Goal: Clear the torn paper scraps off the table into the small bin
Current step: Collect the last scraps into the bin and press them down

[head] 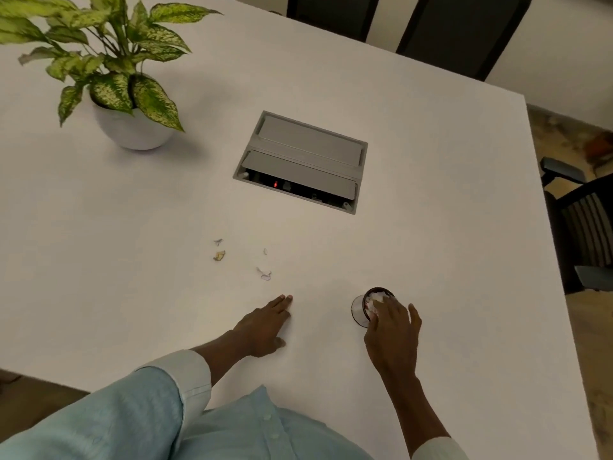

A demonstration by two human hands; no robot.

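Note:
Several small torn paper scraps lie on the white table (132,260): a yellowish one (219,255), a grey one (218,241), a tiny one (265,251) and a pale curled one (264,273). The small round bin (360,308) with a dark rim stands near the front edge and holds white scraps. My right hand (393,330) hovers over the bin's mouth, fingertips at the white paper inside; whether it pinches paper is unclear. Flat on the table, my left hand (265,322) has straight fingers pointing toward the scraps, just short of them.
A potted plant (132,127) in a white pot stands at the far left. A grey cable box (302,161) is set into the table's middle. Dark chairs (464,31) line the far side and another chair (583,220) the right edge.

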